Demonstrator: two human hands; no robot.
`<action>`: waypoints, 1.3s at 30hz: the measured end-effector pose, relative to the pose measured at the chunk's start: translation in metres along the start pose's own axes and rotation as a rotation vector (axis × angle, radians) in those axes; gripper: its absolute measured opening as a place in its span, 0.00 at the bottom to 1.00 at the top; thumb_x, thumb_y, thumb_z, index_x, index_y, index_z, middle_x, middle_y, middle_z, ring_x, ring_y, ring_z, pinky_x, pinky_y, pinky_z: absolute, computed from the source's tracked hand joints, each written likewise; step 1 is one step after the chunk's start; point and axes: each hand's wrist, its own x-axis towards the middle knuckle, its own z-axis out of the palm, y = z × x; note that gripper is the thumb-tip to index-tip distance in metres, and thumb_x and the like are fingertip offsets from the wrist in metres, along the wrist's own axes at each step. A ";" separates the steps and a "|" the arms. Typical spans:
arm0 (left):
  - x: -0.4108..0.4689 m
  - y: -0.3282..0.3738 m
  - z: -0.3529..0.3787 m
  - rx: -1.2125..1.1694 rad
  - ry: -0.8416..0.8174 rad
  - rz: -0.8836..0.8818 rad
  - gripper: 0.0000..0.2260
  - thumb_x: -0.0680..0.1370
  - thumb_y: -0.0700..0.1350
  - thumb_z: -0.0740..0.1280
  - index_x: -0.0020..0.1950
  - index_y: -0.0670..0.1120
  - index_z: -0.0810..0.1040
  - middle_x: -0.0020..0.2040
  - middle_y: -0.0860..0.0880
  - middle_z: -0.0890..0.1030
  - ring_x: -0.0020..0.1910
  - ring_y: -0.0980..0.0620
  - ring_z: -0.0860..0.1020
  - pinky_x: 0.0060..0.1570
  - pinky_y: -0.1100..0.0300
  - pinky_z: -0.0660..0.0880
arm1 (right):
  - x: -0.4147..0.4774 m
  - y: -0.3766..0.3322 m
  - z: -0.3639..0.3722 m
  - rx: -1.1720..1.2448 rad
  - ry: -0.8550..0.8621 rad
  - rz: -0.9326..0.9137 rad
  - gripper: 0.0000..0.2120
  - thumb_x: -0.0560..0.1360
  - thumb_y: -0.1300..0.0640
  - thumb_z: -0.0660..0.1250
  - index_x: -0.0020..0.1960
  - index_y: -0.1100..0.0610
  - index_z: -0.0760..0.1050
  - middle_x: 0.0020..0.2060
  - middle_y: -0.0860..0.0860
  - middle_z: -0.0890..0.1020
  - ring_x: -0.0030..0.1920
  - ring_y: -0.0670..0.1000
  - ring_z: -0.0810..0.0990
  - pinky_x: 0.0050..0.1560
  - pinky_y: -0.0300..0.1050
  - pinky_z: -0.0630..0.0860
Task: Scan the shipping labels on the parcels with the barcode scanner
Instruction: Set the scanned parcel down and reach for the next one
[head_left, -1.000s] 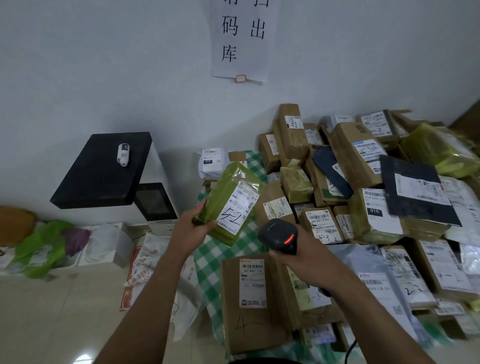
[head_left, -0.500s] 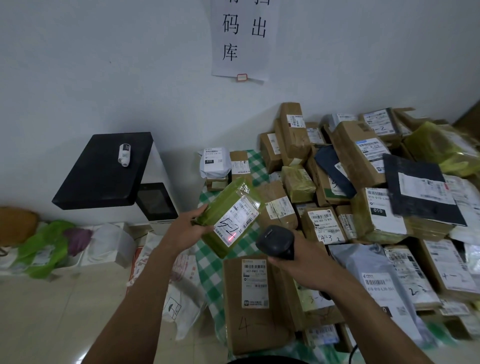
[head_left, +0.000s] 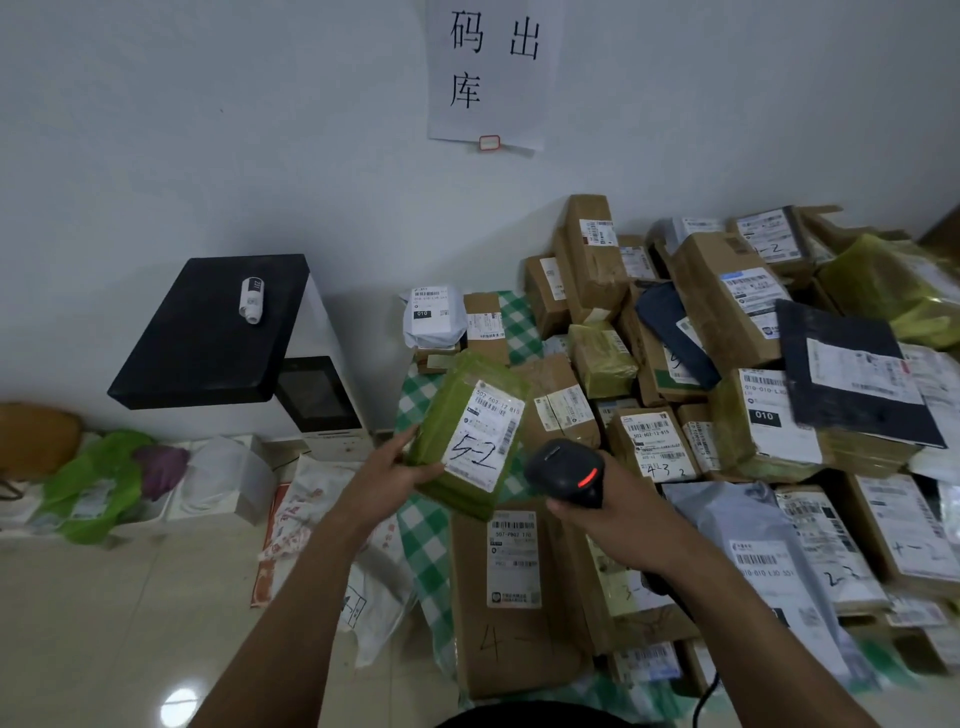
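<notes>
**Q:** The left hand (head_left: 387, 475): what did it have?

**A:** It gripped a green-wrapped parcel (head_left: 452, 415) by the lower left edge, with the thumb along the side and the fingers mostly hidden beneath. The parcel was held in the air above a green checked cloth (head_left: 421, 540), in front of a large heap of parcels (head_left: 727, 332).

**Q:** And the right hand (head_left: 631, 514)?

**A:** It was closed around the handle of a black barcode scanner (head_left: 563, 470). A red light (head_left: 588, 478) glowed on the scanner's back.

**Q:** How did the parcel lie from the scanner?

**A:** It was just to the scanner's left and slightly beyond it, close but not touching. Its long axis ran away from the person, leaning a little to the right. The white shipping label (head_left: 485, 436), with "5-2" handwritten on it, faced up and towards the scanner. The scanner's head pointed left and away, at the label's lower right part. No red beam showed on the label, so it could not be told whether the label had been read.

**Q:** What did the next move call for?

**A:** Probably a small turn of the right wrist to aim at the barcode rows near the label's upper end. Many labelled parcels lay waiting in the heap.
</notes>
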 end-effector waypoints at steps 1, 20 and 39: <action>-0.007 -0.005 0.008 -0.057 -0.027 -0.020 0.34 0.80 0.44 0.71 0.82 0.52 0.61 0.59 0.51 0.78 0.57 0.50 0.79 0.58 0.50 0.77 | 0.001 0.002 -0.001 0.017 0.014 -0.004 0.26 0.77 0.48 0.74 0.71 0.40 0.68 0.59 0.37 0.80 0.60 0.38 0.78 0.54 0.34 0.72; -0.081 -0.109 0.114 -0.292 -0.195 -0.212 0.41 0.77 0.44 0.74 0.81 0.58 0.52 0.69 0.49 0.79 0.67 0.46 0.79 0.68 0.44 0.76 | -0.023 -0.002 0.018 0.287 0.005 0.109 0.14 0.78 0.46 0.72 0.62 0.47 0.78 0.34 0.45 0.84 0.33 0.45 0.81 0.37 0.44 0.77; -0.054 -0.058 0.023 0.053 0.231 -0.046 0.07 0.84 0.51 0.66 0.61 0.55 0.72 0.49 0.54 0.79 0.46 0.54 0.79 0.51 0.56 0.77 | -0.008 -0.107 0.075 0.773 -0.100 -0.066 0.07 0.81 0.56 0.70 0.56 0.57 0.78 0.43 0.56 0.78 0.30 0.49 0.73 0.36 0.49 0.73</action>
